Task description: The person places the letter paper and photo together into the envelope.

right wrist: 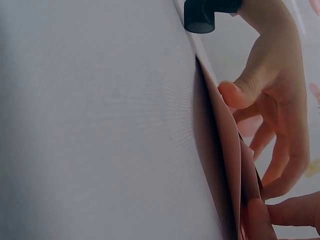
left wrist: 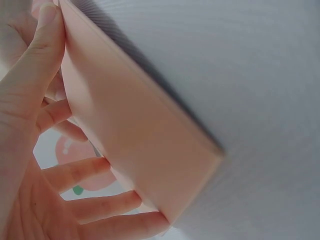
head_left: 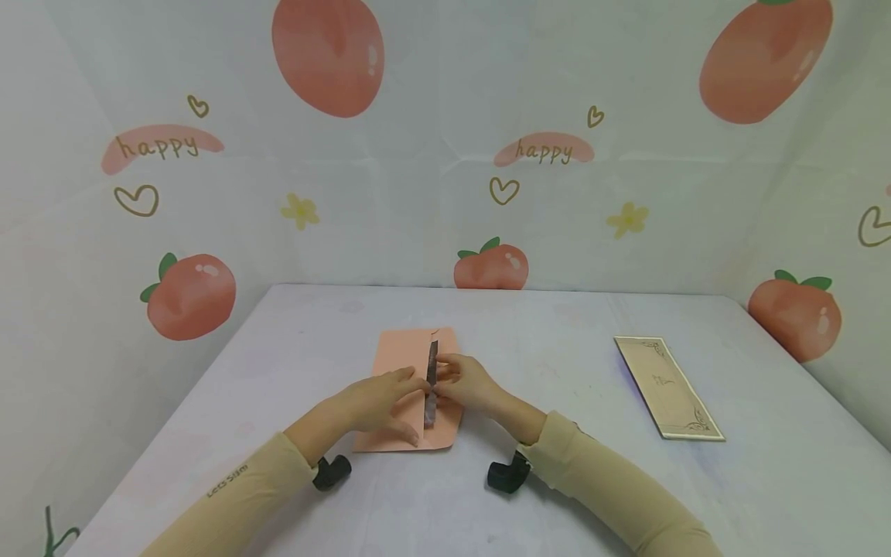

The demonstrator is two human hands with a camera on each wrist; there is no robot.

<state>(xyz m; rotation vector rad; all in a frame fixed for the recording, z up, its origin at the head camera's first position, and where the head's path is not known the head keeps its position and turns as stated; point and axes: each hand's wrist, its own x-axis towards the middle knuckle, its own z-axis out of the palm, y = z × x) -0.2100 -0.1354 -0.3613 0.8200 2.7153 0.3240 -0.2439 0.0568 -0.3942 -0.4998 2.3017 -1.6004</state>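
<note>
Pink paper envelope [head_left: 404, 352] lay upright-ish just below the middle of the frame, dark strip [head_left: 429, 415] running down its right half, layers kinda gaping. Left hand [head_left: 376, 398] touched it, right hand [head_left: 472, 384] pinched a layer.

Prob. a staged indoor spot – white tbl. [head_left: 557, 333] w/ peach-print cloth backdrop [head_left: 404, 178] behind.

Left hand [head_left: 378, 399] and right hand [head_left: 472, 384] touch a pink folder [head_left: 398, 353] on a white table [head_left: 550, 340].
</note>
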